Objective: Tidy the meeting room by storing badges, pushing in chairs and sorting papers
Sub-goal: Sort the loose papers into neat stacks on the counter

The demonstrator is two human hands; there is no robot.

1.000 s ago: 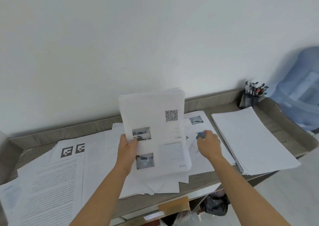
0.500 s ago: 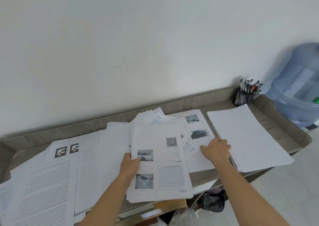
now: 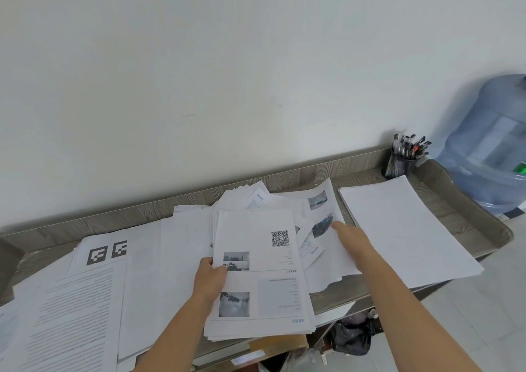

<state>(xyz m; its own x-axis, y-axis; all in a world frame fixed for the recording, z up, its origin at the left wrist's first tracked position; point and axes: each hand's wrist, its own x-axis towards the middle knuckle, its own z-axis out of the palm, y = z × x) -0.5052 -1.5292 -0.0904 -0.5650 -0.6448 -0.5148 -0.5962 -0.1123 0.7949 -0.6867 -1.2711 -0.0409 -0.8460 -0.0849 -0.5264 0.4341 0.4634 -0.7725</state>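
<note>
A stack of printed pages with a QR code and photos [image 3: 264, 283] lies flat at the front of the wooden shelf [image 3: 336, 172]. My left hand [image 3: 210, 279] grips the stack's left edge, thumb on top. My right hand [image 3: 348, 239] reaches out with fingers extended onto the loose photo pages [image 3: 318, 209] to the right of the stack. A neat pile of blank white sheets [image 3: 404, 229] lies further right. Text pages with black square markers [image 3: 85, 286] cover the left part of the shelf.
A black mesh pen holder [image 3: 401, 164] full of pens stands at the back right corner. A blue water bottle [image 3: 489, 149] sits beyond the shelf's right end. Below the front edge are a dark bag [image 3: 353, 337] and a cardboard box [image 3: 279, 343].
The stack went from held upright to lying flat on the shelf, still in my left hand. My right hand moved from the blank pile's edge up onto the loose photo pages.
</note>
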